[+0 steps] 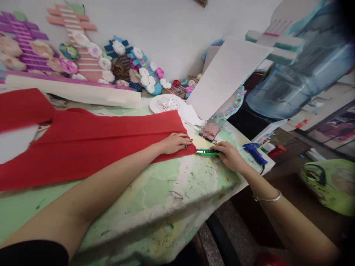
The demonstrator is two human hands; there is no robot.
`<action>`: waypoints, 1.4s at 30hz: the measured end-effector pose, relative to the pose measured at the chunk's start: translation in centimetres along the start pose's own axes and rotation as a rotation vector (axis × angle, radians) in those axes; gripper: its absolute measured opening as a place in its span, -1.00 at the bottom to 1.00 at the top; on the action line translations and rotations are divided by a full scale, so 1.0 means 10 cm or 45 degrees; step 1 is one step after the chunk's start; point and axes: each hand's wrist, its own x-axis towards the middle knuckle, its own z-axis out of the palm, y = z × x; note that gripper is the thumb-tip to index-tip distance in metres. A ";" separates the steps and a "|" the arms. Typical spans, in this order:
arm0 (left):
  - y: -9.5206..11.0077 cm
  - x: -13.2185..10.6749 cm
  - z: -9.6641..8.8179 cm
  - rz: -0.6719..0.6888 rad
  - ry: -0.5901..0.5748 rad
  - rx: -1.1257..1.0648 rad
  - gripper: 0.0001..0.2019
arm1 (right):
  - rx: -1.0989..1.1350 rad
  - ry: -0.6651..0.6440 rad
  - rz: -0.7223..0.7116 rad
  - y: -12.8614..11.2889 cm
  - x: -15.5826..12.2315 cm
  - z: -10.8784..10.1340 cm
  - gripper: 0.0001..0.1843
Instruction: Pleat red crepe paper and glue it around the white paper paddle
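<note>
A wide piece of red sheet material (91, 140), fabric or felt by its look, stretches from the left edge to the middle of the table. My left hand (175, 143) lies flat on its right end, fingers extended, pressing it down. In my right hand (231, 157) is a green utility knife (208, 152), its tip at the red sheet's right corner. Whether the blade is cutting in, I cannot tell. Under that corner shows a pale yellow piece (200, 142).
Behind the sheet stands a white plate (154, 104) of small white pieces. A blue glue gun (255, 153) lies at the table's right end. Paper-flower crafts (83, 48) lean on the wall. A large water bottle (299, 81) stands at right; a patterned tablecloth (155, 192) covers the table.
</note>
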 end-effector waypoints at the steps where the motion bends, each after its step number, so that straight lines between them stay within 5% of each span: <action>1: 0.00 0.00 0.00 -0.003 0.003 -0.002 -0.58 | 0.011 0.001 0.004 0.02 -0.02 -0.01 -0.47; 30: -0.04 0.02 0.04 0.015 0.040 -0.017 -0.55 | 0.003 0.015 -0.023 0.02 -0.05 -0.03 -0.48; 42: -0.03 0.02 0.03 0.028 0.053 -0.029 -0.55 | 0.002 -0.013 -0.072 -0.16 0.15 0.08 -0.46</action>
